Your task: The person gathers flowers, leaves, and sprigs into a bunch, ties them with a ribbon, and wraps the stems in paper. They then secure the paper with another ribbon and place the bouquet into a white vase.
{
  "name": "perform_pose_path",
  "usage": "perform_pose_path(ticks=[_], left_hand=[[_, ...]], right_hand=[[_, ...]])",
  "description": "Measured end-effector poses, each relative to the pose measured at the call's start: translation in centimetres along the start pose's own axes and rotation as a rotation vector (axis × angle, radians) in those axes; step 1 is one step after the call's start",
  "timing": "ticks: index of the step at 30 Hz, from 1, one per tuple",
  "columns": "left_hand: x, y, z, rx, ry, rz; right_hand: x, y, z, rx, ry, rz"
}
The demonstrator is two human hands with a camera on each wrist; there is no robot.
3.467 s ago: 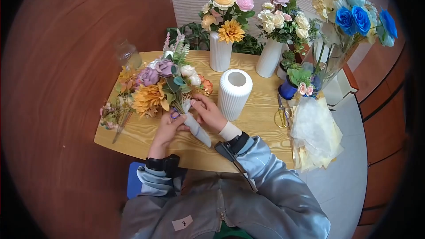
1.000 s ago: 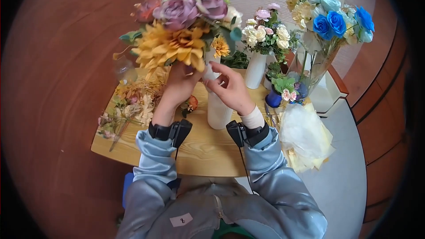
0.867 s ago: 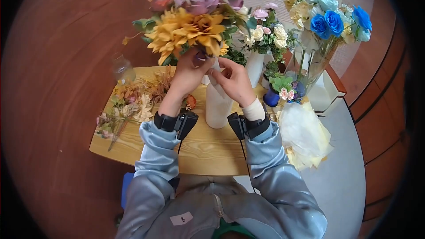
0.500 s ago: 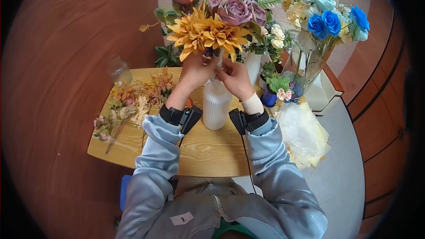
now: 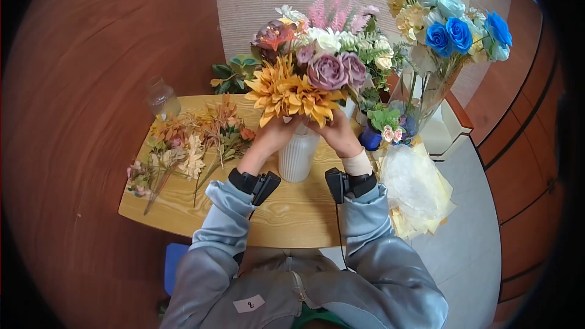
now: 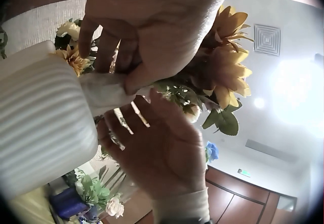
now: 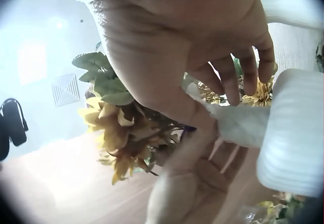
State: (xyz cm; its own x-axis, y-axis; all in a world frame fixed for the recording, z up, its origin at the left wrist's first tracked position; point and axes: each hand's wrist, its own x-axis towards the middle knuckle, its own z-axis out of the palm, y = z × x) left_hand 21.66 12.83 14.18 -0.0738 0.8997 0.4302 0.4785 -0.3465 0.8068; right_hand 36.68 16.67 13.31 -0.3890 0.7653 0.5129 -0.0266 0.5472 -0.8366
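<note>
Both hands cup an artificial bouquet (image 5: pixel 326 72) of orange, purple and white blooms just above a white ribbed vase (image 5: pixel 297 164). Its stem end, wrapped in pale material (image 6: pixel 104 93), enters the vase mouth. The left hand (image 5: pixel 275 138) holds the stems under the blooms, thumb against the wrap and fingers behind it. From the other side the right hand (image 5: pixel 339 137) grips the same spot, its thumb on the wrap (image 7: pixel 243 126) in the right wrist view. Petals cover the fingertips in the head view.
Loose artificial flowers (image 5: pixel 183 146) lie on the table's left side near a glass jar (image 5: pixel 163 99). At right stand a small blue pot (image 5: pixel 370 137) and a glass vase of blue roses (image 5: pixel 448 35), with white wrapping sheets (image 5: pixel 415 180) nearer the edge.
The bouquet has gone from low on the left to above the vase, then down, its wrapped end now inside the mouth. Both hands have come lower with it.
</note>
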Motion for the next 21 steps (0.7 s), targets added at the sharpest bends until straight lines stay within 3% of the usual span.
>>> perform_pose_path(ticks=[1, 3, 5, 6, 8, 9, 10, 13, 14, 15, 17, 18, 19, 21], left_hand=[[-0.2, -0.2, 0.2, -0.001, -0.002, -0.001], [-0.4, -0.9, 0.8, 0.055, 0.041, 0.188], [-0.4, -1.9, 1.1, 0.068, -0.012, 0.165], [-0.4, -2.1, 1.1, 0.038, -0.045, 0.13], [-0.5, -3.2, 1.4, 0.008, -0.078, 0.094], [-0.4, -3.7, 1.5, 0.113, -0.062, 0.186], [-0.5, -4.1, 1.6, 0.218, -0.047, 0.277], [-1.4, -3.7, 1.6, 0.393, -0.028, 0.265], [-0.8, -6.6, 2.3, 0.454, -0.007, 0.294], [-0.8, -9.8, 2.9, 0.452, -0.009, 0.294], [-2.0, -16.2, 3.9, 0.164, -0.062, 0.463], [-2.6, -18.7, 4.1, 0.057, -0.196, 0.297], [-2.7, -18.8, 4.2, 0.057, -0.196, 0.296], [-2.8, -19.2, 4.5, 0.416, -0.043, 0.471]], right_hand=[[0.0, 0.0, -0.2, 0.158, -0.026, -0.061], [0.0, 0.4, -0.7, 0.062, -0.021, -0.129], [-0.1, 1.4, -1.1, -0.988, 0.029, -0.582], [-0.3, 0.4, -0.6, -0.257, -0.07, -0.149], [-0.9, -0.6, -0.2, -0.418, -0.093, -0.186], [-1.0, -0.7, 0.0, -0.579, -0.116, -0.224], [-1.0, 0.4, 0.0, -0.566, -0.056, -0.406], [-1.3, 1.0, 0.1, -0.672, -0.045, -0.348], [-1.2, 1.8, 0.1, -0.776, 0.034, -0.526], [-1.2, 1.7, 0.1, -0.778, 0.034, -0.524], [-1.5, 1.4, 0.0, -0.411, -0.031, -0.338], [-1.4, 1.5, -0.1, -0.321, -0.043, -0.282], [-1.3, 1.6, -0.1, -0.321, -0.043, -0.281], [-1.1, 1.7, -0.2, -0.466, -0.098, -0.381]])
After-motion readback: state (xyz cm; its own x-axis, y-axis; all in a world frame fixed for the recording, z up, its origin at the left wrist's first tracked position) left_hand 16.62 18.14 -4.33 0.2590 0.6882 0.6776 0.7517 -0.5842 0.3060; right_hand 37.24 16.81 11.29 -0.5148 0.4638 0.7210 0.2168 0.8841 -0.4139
